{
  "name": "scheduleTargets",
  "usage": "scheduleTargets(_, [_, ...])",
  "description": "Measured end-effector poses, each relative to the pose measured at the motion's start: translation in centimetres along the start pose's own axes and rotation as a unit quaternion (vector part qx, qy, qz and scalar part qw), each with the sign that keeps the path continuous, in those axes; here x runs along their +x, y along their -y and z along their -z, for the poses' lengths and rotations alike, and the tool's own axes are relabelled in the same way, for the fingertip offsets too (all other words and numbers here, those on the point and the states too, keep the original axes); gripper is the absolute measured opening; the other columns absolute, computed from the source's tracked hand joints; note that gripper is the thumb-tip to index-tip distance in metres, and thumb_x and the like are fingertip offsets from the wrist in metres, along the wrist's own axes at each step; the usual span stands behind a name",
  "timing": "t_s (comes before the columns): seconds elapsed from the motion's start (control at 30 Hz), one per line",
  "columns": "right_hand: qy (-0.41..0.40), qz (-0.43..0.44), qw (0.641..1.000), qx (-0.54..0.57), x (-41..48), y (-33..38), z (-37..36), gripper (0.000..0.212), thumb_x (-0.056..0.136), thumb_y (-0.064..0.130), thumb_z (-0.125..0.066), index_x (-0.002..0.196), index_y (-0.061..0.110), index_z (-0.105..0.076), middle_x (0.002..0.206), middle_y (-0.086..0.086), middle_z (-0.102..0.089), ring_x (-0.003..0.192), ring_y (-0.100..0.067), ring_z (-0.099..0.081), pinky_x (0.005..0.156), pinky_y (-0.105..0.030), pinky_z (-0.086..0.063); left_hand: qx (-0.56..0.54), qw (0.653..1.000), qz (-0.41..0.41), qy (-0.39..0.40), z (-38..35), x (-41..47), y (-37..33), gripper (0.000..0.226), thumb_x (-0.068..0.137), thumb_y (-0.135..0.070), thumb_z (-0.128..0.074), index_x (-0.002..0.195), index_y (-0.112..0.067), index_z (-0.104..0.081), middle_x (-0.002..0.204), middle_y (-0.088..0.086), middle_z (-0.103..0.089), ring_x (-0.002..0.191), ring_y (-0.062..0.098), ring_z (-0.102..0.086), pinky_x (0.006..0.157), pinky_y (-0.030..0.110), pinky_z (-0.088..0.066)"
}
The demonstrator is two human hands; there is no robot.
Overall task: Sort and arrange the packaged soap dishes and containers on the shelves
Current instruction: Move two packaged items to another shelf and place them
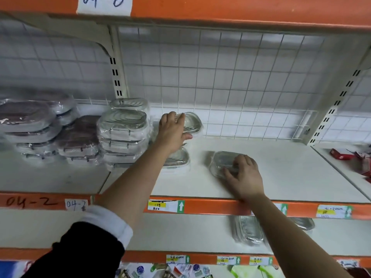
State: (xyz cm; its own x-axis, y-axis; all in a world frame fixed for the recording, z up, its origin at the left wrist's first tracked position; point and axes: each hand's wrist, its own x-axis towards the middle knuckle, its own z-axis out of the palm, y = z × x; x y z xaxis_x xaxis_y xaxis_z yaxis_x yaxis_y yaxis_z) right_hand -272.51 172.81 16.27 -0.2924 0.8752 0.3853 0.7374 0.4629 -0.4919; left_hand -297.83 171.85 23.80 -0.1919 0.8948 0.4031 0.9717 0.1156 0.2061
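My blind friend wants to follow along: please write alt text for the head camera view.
A person's left hand grips a tilted, clear-wrapped metal soap dish at the back of a white shelf with an orange front edge, while the right hand holds a second wrapped soap dish lying flat. Stacks of similar wrapped dishes stand to the left.

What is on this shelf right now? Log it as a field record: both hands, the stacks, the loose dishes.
left hand: grips tilted soap dish near the wire grid
right hand: fingers curled over flat soap dish on the middle shelf
clear stack: wrapped metal dishes, left of the left hand
brown stacks: wrapped containers, farther left
loose dish: lies beside the left forearm
lower dish: wrapped, one shelf down
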Motion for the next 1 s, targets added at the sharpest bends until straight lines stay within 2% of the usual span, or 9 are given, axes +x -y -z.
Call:
scheduleTargets(0.17, [-0.009, 0.006, 1.000, -0.009, 0.9, 0.0, -0.7, 0.030, 0.084, 0.036, -0.067, 0.090, 0.011, -0.050, 0.099, -0.004, -0.056, 0.107, -0.027, -0.045, 0.076, -0.036, -0.043, 0.093, 0.989, -0.023, 0.110, -1.2, 1.9, 1.5, 0.065, 0.096, -0.046, -0.051, 0.151, -0.019, -0.028, 0.151, 0.015, -0.029, 0.139, 0.033, -0.022, 0.118, 0.044, -0.012])
scheduleTargets(0.23, [-0.017, 0.006, 1.000, -0.012, 1.1, -0.1, -0.9, 0.031, 0.082, 0.036, -0.068, 0.090, 0.012, -0.051, 0.099, -0.003, -0.056, 0.105, -0.027, -0.045, 0.075, -0.036, -0.044, 0.071, 0.989, -0.033, 0.128, -1.8, 1.8, 2.2, 0.054, 0.098, -0.038, -0.052, 0.147, -0.022, -0.036, 0.150, 0.011, -0.035, 0.140, 0.029, -0.028, 0.118, 0.042, -0.016])
scheduleTargets(0.33, [-0.025, 0.005, 0.999, -0.019, 1.2, -0.3, -1.0, 0.032, 0.081, 0.036, -0.069, 0.097, 0.012, -0.055, 0.102, -0.003, -0.056, 0.107, -0.027, -0.044, 0.078, -0.038, -0.046, 0.037, 0.995, -0.027, 0.084, -2.5, 1.6, 2.9, 0.041, 0.097, -0.023, -0.056, 0.137, -0.019, -0.050, 0.135, 0.008, -0.051, 0.126, 0.028, -0.044, 0.106, 0.036, -0.034])
scheduleTargets(0.43, [-0.017, 0.006, 0.999, -0.030, 1.3, -0.3, -1.2, 0.040, 0.083, 0.038, -0.068, 0.112, 0.012, -0.061, 0.114, -0.005, -0.057, 0.118, -0.028, -0.041, 0.087, -0.042, -0.047, 0.054, 0.997, -0.005, 0.050, -2.8, 1.4, 3.2, 0.037, 0.094, -0.009, -0.053, 0.130, -0.016, -0.056, 0.125, 0.008, -0.051, 0.120, 0.028, -0.047, 0.099, 0.038, -0.042])
scheduleTargets(0.53, [-0.007, -0.003, 0.999, -0.031, 1.3, -0.4, -1.3, 0.045, 0.082, 0.039, -0.069, 0.118, 0.014, -0.061, 0.122, -0.006, -0.054, 0.128, -0.032, -0.034, 0.095, -0.043, -0.045, 0.048, 0.998, 0.027, 0.037, -3.4, 1.0, 2.9, 0.032, 0.096, -0.022, -0.048, 0.125, -0.010, -0.056, 0.119, 0.008, -0.052, 0.106, 0.026, -0.054, 0.089, 0.037, -0.047])
scheduleTargets(0.7, [-0.001, -0.021, 1.000, 0.000, 1.3, -0.7, -1.3, 0.048, 0.078, 0.042, -0.072, 0.118, 0.020, -0.059, 0.133, -0.002, -0.048, 0.131, -0.032, -0.035, 0.095, -0.041, -0.045, 0.053, 0.998, 0.035, 0.007, -3.5, 0.0, 2.1, 0.052, 0.092, -0.002, -0.048, 0.143, -0.012, -0.041, 0.137, 0.012, -0.043, 0.130, 0.031, -0.037, 0.105, 0.037, -0.037])
scheduleTargets(0.83, [0.005, -0.026, 1.000, 0.000, 1.4, -0.8, -1.5, 0.054, 0.075, 0.051, -0.074, 0.118, 0.024, -0.056, 0.137, 0.004, -0.047, 0.129, -0.028, -0.035, 0.091, -0.039, -0.046, 0.022, 0.998, 0.011, -0.053, -3.9, -3.5, 1.9, 0.047, 0.099, -0.013, -0.045, 0.146, -0.010, -0.038, 0.151, 0.014, -0.035, 0.140, 0.032, -0.030, 0.114, 0.039, -0.024])
scheduleTargets(0.9, [0.009, -0.027, 1.000, -0.005, 1.3, -0.7, -1.5, 0.053, 0.075, 0.052, -0.074, 0.117, 0.025, -0.055, 0.136, 0.005, -0.048, 0.125, -0.027, -0.037, 0.086, -0.037, -0.045, -0.013, 0.995, -0.027, -0.093, -3.9, -6.3, 1.7, 0.037, 0.097, -0.014, -0.051, 0.133, -0.005, -0.054, 0.141, 0.018, -0.047, 0.129, 0.037, -0.044, 0.109, 0.045, -0.035])
scheduleTargets(1.0, [0.007, -0.021, 1.000, -0.009, 1.2, -0.7, -1.4, 0.054, 0.075, 0.053, -0.073, 0.117, 0.025, -0.055, 0.133, 0.005, -0.049, 0.122, -0.028, -0.038, 0.085, -0.036, -0.044, -0.066, 0.987, -0.073, -0.127, -3.9, -10.5, 1.2, 0.026, 0.093, -0.018, -0.051, 0.108, -0.005, -0.069, 0.113, 0.015, -0.063, 0.102, 0.037, -0.061, 0.090, 0.045, -0.052])
